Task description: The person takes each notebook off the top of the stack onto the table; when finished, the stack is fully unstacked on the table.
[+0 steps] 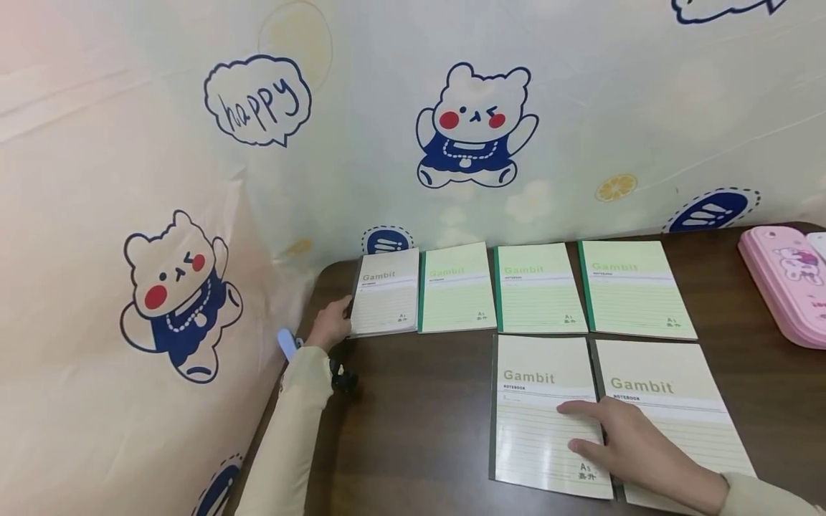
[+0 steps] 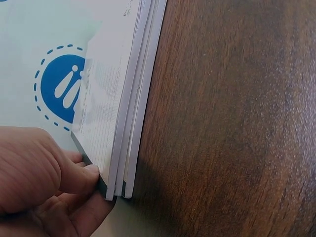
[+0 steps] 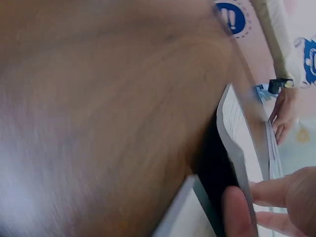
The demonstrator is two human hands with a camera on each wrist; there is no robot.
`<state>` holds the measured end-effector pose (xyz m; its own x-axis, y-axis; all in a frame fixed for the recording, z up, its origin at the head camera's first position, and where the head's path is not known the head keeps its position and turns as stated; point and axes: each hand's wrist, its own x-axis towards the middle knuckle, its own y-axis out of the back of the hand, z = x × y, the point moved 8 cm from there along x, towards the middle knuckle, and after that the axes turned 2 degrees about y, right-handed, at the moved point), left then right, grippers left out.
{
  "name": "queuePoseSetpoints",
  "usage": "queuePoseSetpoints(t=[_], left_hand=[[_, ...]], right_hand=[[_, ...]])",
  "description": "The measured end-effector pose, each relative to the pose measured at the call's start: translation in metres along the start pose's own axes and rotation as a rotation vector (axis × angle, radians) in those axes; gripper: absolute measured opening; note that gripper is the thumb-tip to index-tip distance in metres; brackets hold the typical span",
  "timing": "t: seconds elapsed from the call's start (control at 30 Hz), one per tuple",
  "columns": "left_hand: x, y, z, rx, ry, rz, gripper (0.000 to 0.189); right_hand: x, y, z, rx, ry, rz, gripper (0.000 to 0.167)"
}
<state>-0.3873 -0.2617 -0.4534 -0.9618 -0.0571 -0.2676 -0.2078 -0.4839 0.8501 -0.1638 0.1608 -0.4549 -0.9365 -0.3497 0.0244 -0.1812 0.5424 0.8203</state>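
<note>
The left hand held the dark spine side of a stack of beige notebooks left of centre in the head view; in the left wrist view its thumb lay on the top cover and its fingers closed in underneath, pinching the edge. The stack lay at the left end of a row on the dark brown desk, just beside the first of three pale green notebooks with green spines.

The right hand, at the lower right of the frame, gripped the right edge of a front beige notebook. The right wrist view showed that edge between its fingers, one on the near side and two on the cover, with a dark gap below. A second front beige notebook lay to its right, partly hidden by the hand.

A pink case sat at the far right, and a pale cloth printed with cartoon bears hung behind the desk.
</note>
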Motion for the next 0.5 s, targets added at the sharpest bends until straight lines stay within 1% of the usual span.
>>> queuePoseSetpoints(t=[0.03, 0.13, 0.37, 0.43, 0.5], left_hand=[[0.000, 0.000, -0.001, -0.003, 0.002, 0.000, 0.064], [-0.002, 0.000, -0.004, -0.014, 0.013, 0.002, 0.064], [-0.005, 0.002, -0.003, -0.020, 0.020, 0.004, 0.064], [-0.005, 0.002, -0.001, -0.027, 0.020, 0.003, 0.065], [-0.005, 0.001, 0.001, -0.030, 0.017, 0.000, 0.065]], right_hand=[[0.001, -0.001, -0.002, -0.018, 0.021, -0.009, 0.042], [0.001, -0.004, -0.004, -0.071, 0.036, -0.032, 0.044], [0.000, -0.009, -0.007, -0.168, 0.008, -0.042, 0.046], [0.002, -0.007, -0.010, -0.193, -0.004, -0.042, 0.046], [0.007, -0.004, -0.016, -0.202, 0.004, -0.040, 0.045]])
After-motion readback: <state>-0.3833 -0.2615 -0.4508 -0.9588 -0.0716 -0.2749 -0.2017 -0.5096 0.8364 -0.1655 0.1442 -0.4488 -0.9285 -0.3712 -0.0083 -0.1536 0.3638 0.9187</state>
